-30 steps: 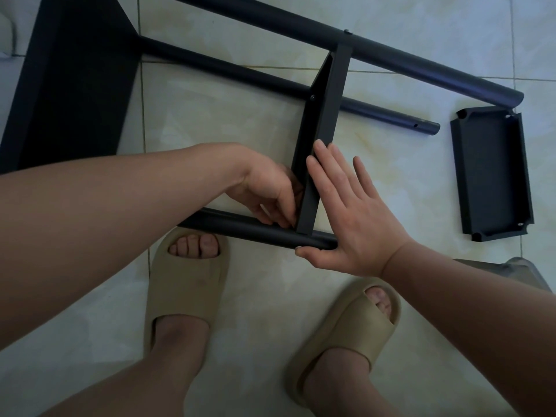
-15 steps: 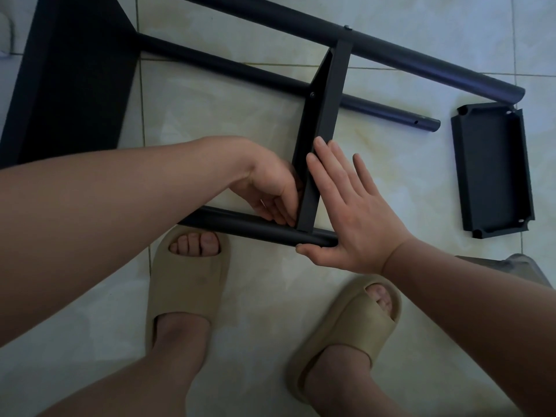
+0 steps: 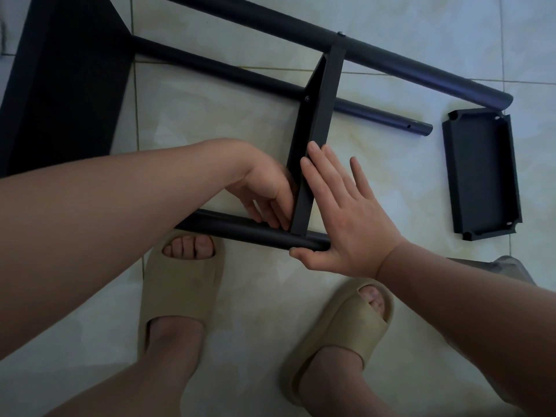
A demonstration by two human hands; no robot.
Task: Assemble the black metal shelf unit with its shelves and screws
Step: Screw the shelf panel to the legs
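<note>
At nine o'clock a broad black metal shelf panel (image 3: pixel 60 85) lies joined to long black round metal tubes (image 3: pixel 391 63). The left hand (image 3: pixel 267 191) reaches the corner where a narrow black metal shelf (image 3: pixel 319 115), standing on edge, meets the nearest tube (image 3: pixel 234 228). Its fingers curl down there, and whether they pinch a screw I cannot tell. The right hand (image 3: pixel 352 218), flat and spread, presses that shelf's face from three o'clock, thumb under the tube end. A loose black rectangular metal tray (image 3: pixel 481 173) lies well apart at three o'clock. The steel looks stiff, fairly light and smooth-painted, likely slippery, so it is best held by the tubes close to the joints.
</note>
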